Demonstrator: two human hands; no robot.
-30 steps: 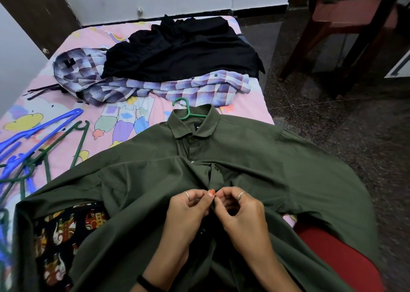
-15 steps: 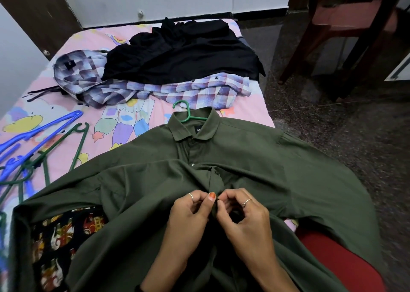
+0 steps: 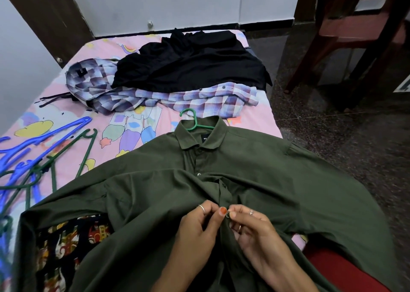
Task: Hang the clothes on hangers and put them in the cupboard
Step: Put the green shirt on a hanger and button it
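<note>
Bed (image 3: pixel 255 118) unchanged; both hands' grip still pinching green shirt (image 3: pixel 288 192) placket, now slightly lower: left hand (image 3: pixel 197 227), right hand (image 3: pixel 257 232)

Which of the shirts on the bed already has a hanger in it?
The dark green shirt: a green hanger hook sticks out of its collar. The checked shirt and black garment have none.

The green hanger (image 3: pixel 192 121) lies mostly hidden inside the olive shirt (image 3: pixel 277 181) (only its hook shows); the collar label is unreadable.
</note>
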